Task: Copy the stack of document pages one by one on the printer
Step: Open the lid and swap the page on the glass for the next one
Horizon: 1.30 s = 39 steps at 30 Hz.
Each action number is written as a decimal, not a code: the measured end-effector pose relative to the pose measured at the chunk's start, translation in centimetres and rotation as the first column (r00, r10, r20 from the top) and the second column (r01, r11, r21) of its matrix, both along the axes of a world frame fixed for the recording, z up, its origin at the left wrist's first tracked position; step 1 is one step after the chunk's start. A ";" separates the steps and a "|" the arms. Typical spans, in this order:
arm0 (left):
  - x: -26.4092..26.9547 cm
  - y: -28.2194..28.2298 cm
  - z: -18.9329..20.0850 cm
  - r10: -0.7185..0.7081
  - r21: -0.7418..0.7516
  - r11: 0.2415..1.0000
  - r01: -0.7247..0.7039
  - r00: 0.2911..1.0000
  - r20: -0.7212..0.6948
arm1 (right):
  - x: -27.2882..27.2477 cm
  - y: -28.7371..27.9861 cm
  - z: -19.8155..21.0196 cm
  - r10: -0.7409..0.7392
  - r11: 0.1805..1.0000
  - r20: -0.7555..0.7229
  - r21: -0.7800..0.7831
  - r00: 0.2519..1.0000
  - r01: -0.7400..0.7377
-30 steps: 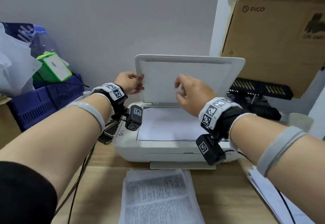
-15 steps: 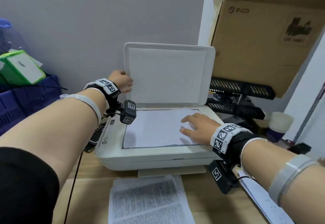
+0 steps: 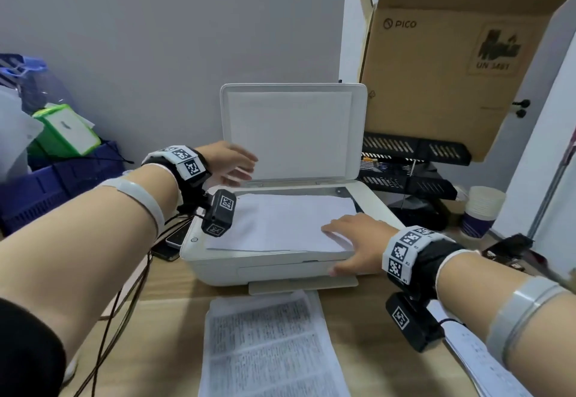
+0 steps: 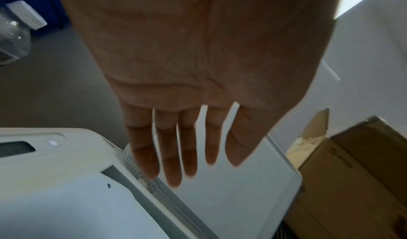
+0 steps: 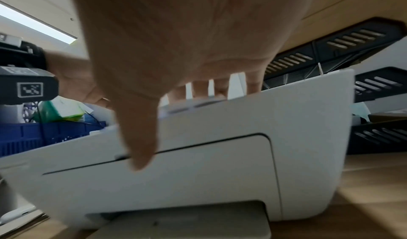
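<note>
A white printer (image 3: 280, 268) stands on the wooden table with its lid (image 3: 290, 131) raised upright. A blank-side-up sheet (image 3: 280, 225) lies on the scanner glass. My right hand (image 3: 346, 244) rests its straight fingers on the sheet's front right corner, and the thumb (image 5: 141, 147) hangs down the printer's front. My left hand (image 3: 249, 167) hovers open with spread fingers (image 4: 171, 155) by the lid's lower left edge, holding nothing. A stack of printed pages (image 3: 268, 346) lies on the table before the printer. More printed pages (image 3: 480, 362) lie at the right, under my right forearm.
Blue crates (image 3: 62, 184) holding a green-and-white box (image 3: 67, 131) sit at the left. A large cardboard box (image 3: 452, 69), black letter trays (image 3: 414, 162) and stacked paper cups (image 3: 483, 212) crowd the right. A phone (image 3: 177, 237) and cables (image 3: 124, 303) lie left of the printer.
My left hand let go of the lid's left edge and opened beside it; the lid stays up. My right hand came down from the lid onto the sheet and slid to its front right corner.
</note>
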<state>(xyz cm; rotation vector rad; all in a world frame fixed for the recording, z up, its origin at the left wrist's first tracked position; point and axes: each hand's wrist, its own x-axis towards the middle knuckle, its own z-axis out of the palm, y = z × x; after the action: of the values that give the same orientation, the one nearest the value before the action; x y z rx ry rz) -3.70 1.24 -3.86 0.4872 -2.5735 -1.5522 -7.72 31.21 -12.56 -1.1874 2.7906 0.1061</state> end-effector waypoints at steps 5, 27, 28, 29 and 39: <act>3.9 2.9 -0.1 -0.183 -0.104 0.974 0.199 0.973 0.141 | 1.9 3.0 0.7 0.006 0.906 -0.025 -0.423 1.000 -0.016; -3.7 32.4 -9.1 -0.397 -0.067 0.915 0.398 0.917 0.030 | 6.9 32.8 -4.5 -0.756 0.359 0.394 -0.418 0.523 0.834; -3.8 33.2 -9.9 -0.388 -0.087 0.917 0.390 0.921 0.047 | 7.2 33.4 -5.3 -0.759 0.347 0.410 -0.403 0.506 0.847; -4.0 34.0 -10.8 -0.382 -0.087 0.918 0.386 0.922 0.062 | 7.5 33.8 -6.0 -0.764 0.343 0.415 -0.388 0.494 0.856; -2.7 33.1 -13.6 -0.381 -0.162 0.894 0.419 0.898 0.218 | 8.8 29.4 -6.3 -0.860 0.431 0.109 -0.367 0.498 0.825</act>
<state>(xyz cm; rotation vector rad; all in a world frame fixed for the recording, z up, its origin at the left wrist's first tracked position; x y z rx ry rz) -6.42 34.34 -17.50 0.0738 -3.0883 -1.3677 1.04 60.57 -18.90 0.3895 3.1894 -0.4964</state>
